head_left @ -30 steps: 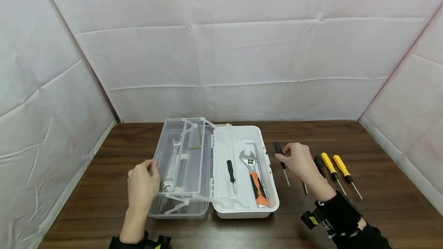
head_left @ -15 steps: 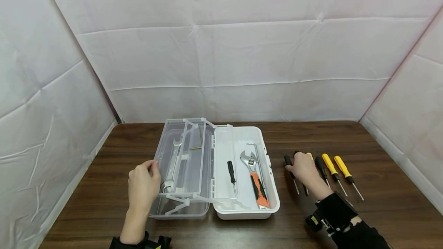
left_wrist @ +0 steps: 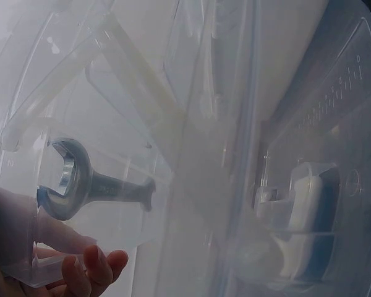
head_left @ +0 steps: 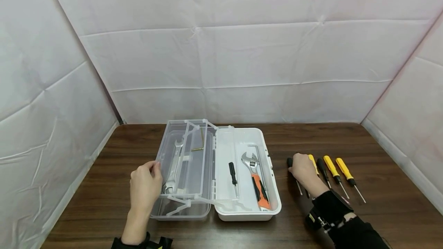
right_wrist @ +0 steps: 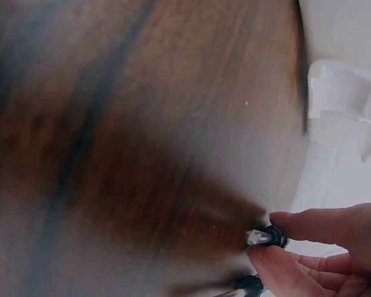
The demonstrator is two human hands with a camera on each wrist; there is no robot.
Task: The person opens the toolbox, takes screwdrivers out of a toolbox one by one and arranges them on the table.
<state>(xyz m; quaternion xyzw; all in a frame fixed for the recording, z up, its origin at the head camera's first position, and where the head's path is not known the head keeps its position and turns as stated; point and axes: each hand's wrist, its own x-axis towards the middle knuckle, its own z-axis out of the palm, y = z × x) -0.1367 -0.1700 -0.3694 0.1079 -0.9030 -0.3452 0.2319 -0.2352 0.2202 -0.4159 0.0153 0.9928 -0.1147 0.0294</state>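
Note:
My left hand (head_left: 145, 185) pinches the left edge of a clear plastic tray (head_left: 194, 180) that hangs on the toolbox's open lid. Inside the tray lie an open-ended wrench (head_left: 174, 164) and a brass hex key (head_left: 198, 149); the wrench also shows through the plastic in the left wrist view. At the right, my right hand (head_left: 303, 170) pinches a black-handled screwdriver (right_wrist: 275, 236) between thumb and finger, close over the table at the left end of a screwdriver row. Its shaft shows below the hand, and part of the handle is hidden.
The white toolbox base (head_left: 247, 216) holds an adjustable wrench (head_left: 257, 187), a silver hex key (head_left: 262, 168) and a small black screwdriver (head_left: 233, 174). Yellow-handled (head_left: 343, 168) and black-handled screwdrivers (head_left: 322, 166) lie on the wooden table (head_left: 221, 237). White sheets surround it.
My right hand has moved right and toward me with the screwdriver, away from the toolbox and down to the row. The left hand keeps its grip on the tray.

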